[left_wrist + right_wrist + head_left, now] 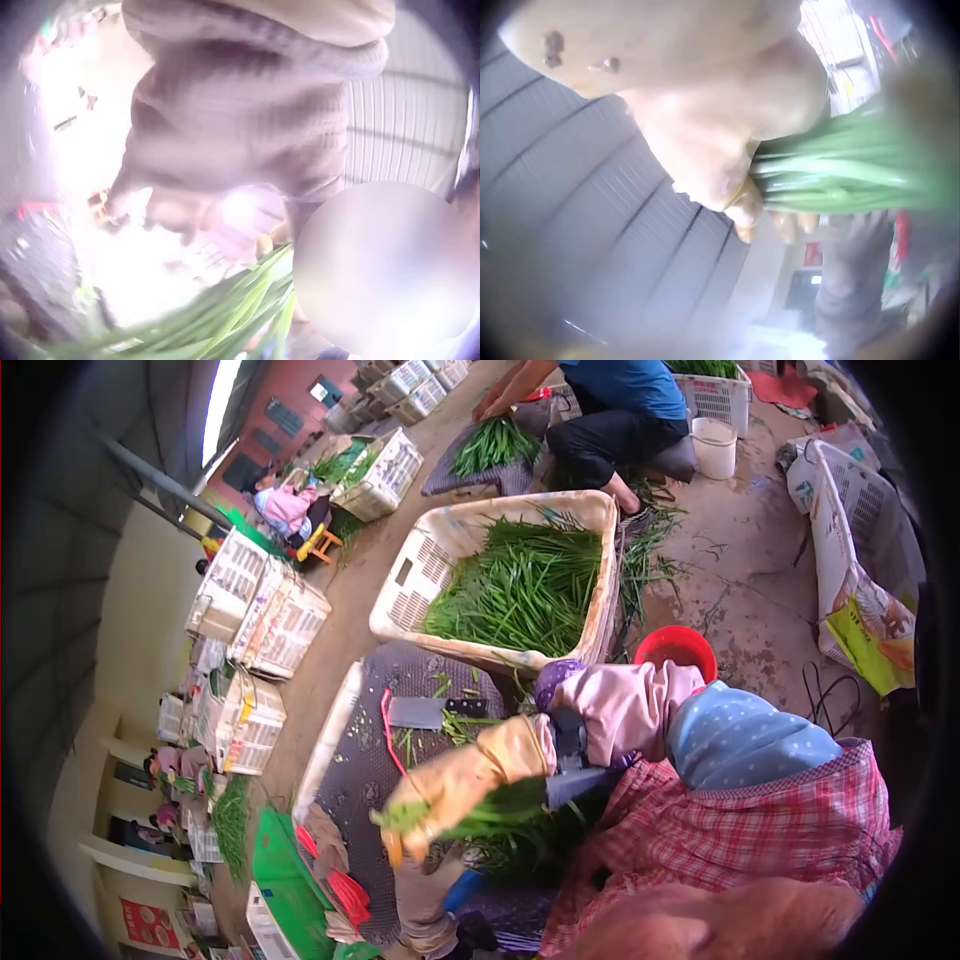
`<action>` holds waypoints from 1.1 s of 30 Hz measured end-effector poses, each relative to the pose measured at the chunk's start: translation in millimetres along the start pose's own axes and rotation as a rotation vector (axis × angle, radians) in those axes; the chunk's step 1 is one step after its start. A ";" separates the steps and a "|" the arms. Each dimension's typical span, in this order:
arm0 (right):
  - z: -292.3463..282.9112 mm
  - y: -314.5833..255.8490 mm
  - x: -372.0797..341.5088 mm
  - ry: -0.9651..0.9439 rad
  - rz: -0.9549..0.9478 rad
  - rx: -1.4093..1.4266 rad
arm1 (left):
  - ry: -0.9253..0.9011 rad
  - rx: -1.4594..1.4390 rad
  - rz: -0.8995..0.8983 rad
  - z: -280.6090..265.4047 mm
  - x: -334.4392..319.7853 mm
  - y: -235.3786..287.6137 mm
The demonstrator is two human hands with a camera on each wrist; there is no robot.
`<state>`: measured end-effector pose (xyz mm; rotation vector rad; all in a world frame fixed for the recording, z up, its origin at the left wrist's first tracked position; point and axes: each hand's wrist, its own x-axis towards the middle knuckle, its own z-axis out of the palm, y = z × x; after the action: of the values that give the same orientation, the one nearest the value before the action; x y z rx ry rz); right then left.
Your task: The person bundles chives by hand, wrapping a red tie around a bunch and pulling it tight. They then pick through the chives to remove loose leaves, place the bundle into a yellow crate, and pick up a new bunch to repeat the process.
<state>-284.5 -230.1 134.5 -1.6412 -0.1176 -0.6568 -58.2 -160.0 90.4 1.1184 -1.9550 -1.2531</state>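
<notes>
In the head view, my right hand [455,785], in a yellow rubber glove, grips a bunch of garlic chives [505,805]. The right wrist view shows the gloved fingers [742,214] curled round the green bunch [840,169]. Just below it, my left hand [425,885] wears a greyish-brown covering; its fingertips [862,219] meet the bunch's lower edge, and I cannot tell whether they hold it. Long chive leaves [225,315] cross low in the left wrist view. A cleaver [415,712] with a black handle lies on the dark mat [370,760] beyond my right hand.
A white crate [400,605] heaped with loose chives [520,585] stands ahead. A red bucket [680,650] sits beside my right arm. Loose leaves litter the floor. Another person [625,405] sits beyond the crate with more chives. Stacked crates [275,625] line the left.
</notes>
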 end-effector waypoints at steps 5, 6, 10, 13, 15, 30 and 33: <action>4.8 -7.1 14.6 0.179 0.060 0.103 | 0.068 -0.675 0.132 47.0 30.1 17.1; -1.7 1.2 11.6 0.159 -0.011 0.099 | 0.052 -0.793 0.100 54.2 33.6 10.2; -11.4 5.7 1.7 0.219 0.009 0.120 | -0.085 -0.980 0.013 99.0 28.2 2.8; -19.6 37.6 5.4 0.215 0.277 0.323 | -0.017 -1.142 -0.111 79.5 4.9 -6.7; -33.2 89.2 8.1 0.196 0.244 0.779 | 0.186 -1.183 -0.169 56.7 -15.8 -8.5; 6.2 269.8 112.6 0.014 0.651 -1.370 | 0.538 1.195 -0.441 -202.3 54.6 -86.1; 0.8 264.5 114.3 0.041 0.649 -1.309 | 0.432 1.272 -0.272 -196.0 86.1 -128.1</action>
<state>-73.7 -313.8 -43.2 -2.6822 1.0399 -0.2047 99.2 -350.3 55.0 2.0342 -2.2151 0.3475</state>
